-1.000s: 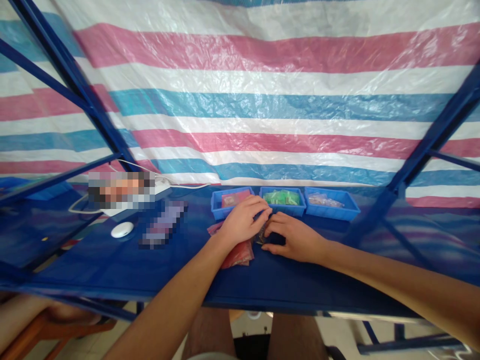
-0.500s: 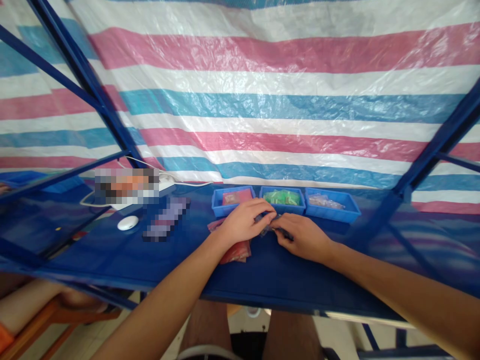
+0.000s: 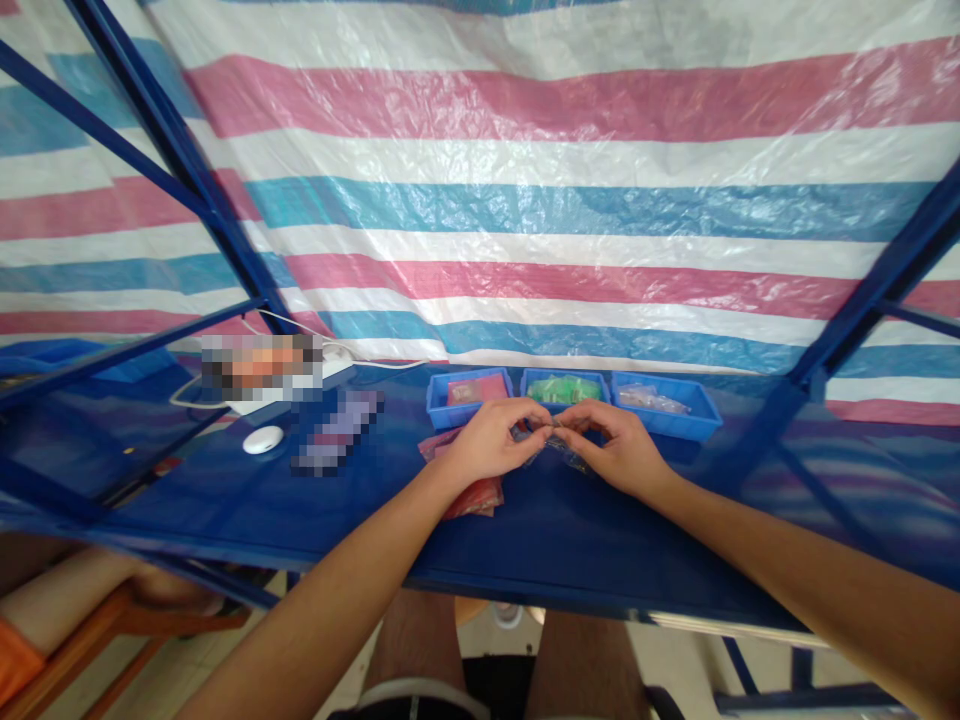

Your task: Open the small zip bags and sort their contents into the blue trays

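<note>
My left hand (image 3: 499, 438) and my right hand (image 3: 619, 446) meet above the blue table, thumbs and fingers pinched together. Between them they grip the upper edge of a small clear plastic bag (image 3: 571, 457), which hangs below the fingertips. What the bag contains is too small to make out. Under my left wrist lies a pile of reddish-pink plastic bags (image 3: 480, 498), partly covered by the forearm.
Behind my hands stand three blue trays: one with pink packets (image 3: 480, 388), one with green packets (image 3: 566, 388), one with clear packets (image 3: 651, 399). To the left lie a white round case (image 3: 263, 440) and blurred items. Another person's arm (image 3: 75, 590) shows at lower left.
My right hand has turned and risen slightly, its fingertips now meeting those of my left hand at the bag's edge. The view has shifted a little.
</note>
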`<state>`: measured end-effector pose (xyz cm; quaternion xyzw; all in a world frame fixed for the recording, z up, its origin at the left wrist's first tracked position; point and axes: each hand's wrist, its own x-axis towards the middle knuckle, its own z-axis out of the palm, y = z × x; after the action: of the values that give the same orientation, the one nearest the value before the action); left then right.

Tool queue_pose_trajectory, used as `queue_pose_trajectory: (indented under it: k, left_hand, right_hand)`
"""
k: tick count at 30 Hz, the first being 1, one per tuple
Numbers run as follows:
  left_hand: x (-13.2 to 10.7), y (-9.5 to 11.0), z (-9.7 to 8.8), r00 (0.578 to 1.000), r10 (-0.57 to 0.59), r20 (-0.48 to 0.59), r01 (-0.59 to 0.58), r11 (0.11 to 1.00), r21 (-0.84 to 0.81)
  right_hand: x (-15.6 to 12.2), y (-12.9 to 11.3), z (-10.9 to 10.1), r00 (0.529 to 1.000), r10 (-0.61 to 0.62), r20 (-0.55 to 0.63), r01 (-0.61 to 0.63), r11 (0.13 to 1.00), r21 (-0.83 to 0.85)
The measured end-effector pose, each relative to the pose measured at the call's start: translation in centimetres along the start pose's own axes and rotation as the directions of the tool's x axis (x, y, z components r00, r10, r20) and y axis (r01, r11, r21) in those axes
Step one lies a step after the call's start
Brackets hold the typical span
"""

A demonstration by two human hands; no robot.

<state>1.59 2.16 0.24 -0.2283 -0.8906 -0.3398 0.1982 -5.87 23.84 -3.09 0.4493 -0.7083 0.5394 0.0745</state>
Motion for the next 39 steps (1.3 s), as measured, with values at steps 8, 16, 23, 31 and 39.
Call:
queue_pose_trajectory:
  k: [8, 16, 23, 31, 39]
  left_hand:
    - [0.1, 0.8, -0.3, 1.0, 0.023, 0.019, -0.023, 1.0, 0.0]
    - [0.1, 1.3, 0.3, 0.999, 0.04, -0.007, -0.039, 0.995, 0.088]
    - [0.2, 1.3, 0.3, 0.997, 0.061, -0.049, -0.056, 0.995, 0.085]
    - [0.2, 1.1, 0.7, 0.994, 0.061, -0.088, -0.052, 0.994, 0.099]
    - [0.3, 1.2, 0.7, 0.997, 0.029, -0.065, -0.024, 0.996, 0.082]
  right_hand:
    - [-0.2, -0.9, 0.5, 0.997, -0.065, -0.05, 0.063, 0.997, -0.043]
    - [-0.4, -1.4, 0.7, 0.998, -0.05, -0.043, 0.046, 0.996, -0.075]
    - [-0.5, -0.6, 0.6, 0.998, 0.04, -0.054, -0.041, 0.999, -0.018]
    - [-0.4, 0.0, 0.9, 0.994, 0.112, -0.008, -0.112, 0.993, 0.04]
    - [-0.2, -0.5, 0.7, 0.989, 0.147, -0.021, -0.147, 0.989, 0.012]
